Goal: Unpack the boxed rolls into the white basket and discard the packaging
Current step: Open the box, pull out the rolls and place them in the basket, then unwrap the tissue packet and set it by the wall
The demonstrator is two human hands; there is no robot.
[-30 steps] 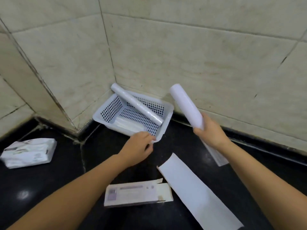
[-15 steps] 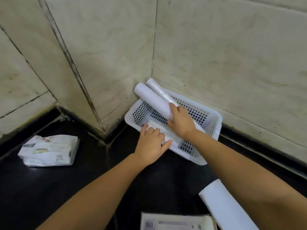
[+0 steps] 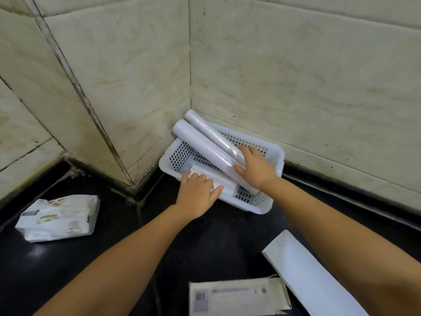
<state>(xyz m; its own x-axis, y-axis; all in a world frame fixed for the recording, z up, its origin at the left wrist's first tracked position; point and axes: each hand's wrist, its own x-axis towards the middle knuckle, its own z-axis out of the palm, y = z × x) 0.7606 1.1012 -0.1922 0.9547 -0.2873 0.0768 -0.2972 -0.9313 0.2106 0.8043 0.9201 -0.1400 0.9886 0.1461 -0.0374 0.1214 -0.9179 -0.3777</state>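
Note:
A white perforated basket [image 3: 276, 156] sits on the black counter in the corner of the tiled walls. Two white rolls lean side by side across it, upper ends over the far-left rim: a plain roll [image 3: 200, 144] in front and a plastic-wrapped roll [image 3: 209, 131] behind. My right hand [image 3: 255, 168] lies over the lower ends of both rolls, thumb under the plain one. A flat white packet [image 3: 225, 183] lies in the basket's near side. My left hand [image 3: 198, 195] rests on the near rim and that packet, fingers spread.
An opened printed box [image 3: 237, 297] lies at the bottom edge. A long white box [image 3: 305, 272] lies to its right. A soft white printed pack [image 3: 59, 217] lies on the counter at the left. Tiled walls close the back.
The right hand carried the plain roll from the air into the basket and laid it beside the wrapped roll. The left hand stayed at the near rim. The view shifted left.

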